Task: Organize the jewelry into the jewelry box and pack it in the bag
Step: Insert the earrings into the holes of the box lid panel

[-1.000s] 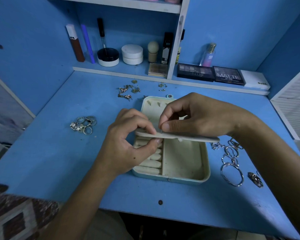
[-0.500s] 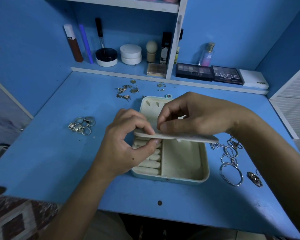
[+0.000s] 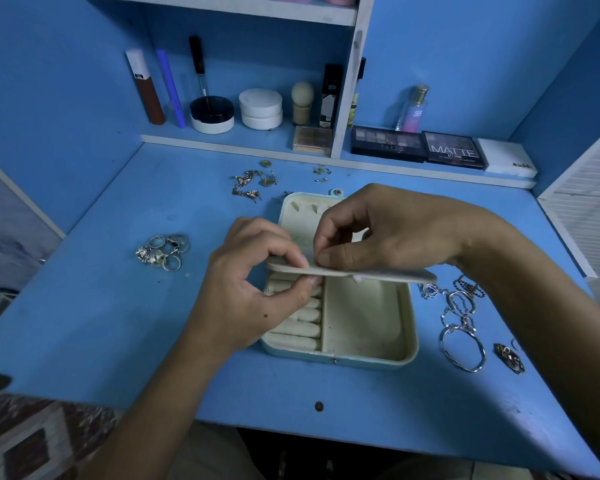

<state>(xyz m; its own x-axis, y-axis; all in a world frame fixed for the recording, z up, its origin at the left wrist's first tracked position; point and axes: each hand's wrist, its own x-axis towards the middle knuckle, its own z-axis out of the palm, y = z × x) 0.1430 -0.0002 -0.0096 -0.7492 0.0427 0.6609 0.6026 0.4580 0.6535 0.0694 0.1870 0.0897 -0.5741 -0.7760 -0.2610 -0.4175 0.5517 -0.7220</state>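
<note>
**Both hands on the flap, jewelry waiting outside**

Start at the fingers (image 3: 300, 259): the left hand (image 3: 253, 289) pinches the near-left end of a thin cream flap (image 3: 378, 273), thumb below, fingertips curled on top. The right hand (image 3: 392, 233) comes over from the other side, thumb and curled fingertips nipping the same flap's upper edge right beside the left's grip. Neither hand is slack; both are closed tight on that panel, and it hangs level across the middle of the jewelry box (image 3: 364, 320).

Why hold it so? My read: the flap looks like the box's inner divider panel, lifted to expose the compartments or to take pieces itself. Lifted like this, it leaves the ring rolls (image 3: 302, 327) and the open tray beside them bare and apparently empty.

The box lies open on the tabletop (image 3: 118, 306), lid flat behind. Nothing looks packed yet: a cluster of rings (image 3: 163, 251) sits well left, earrings (image 3: 253, 183) lie beyond the lid, and necklaces and a bangle (image 3: 461, 323) lie just right of the box. I see no bag anywhere.

Pull back: blue tabletop, blue walls, a low shelf (image 3: 243, 142) at the back with cosmetics jars, tubes, a perfume bottle and eyeshadow palettes (image 3: 420, 147). A white louvred panel stands at far right, patterned fabric at bottom left.
</note>
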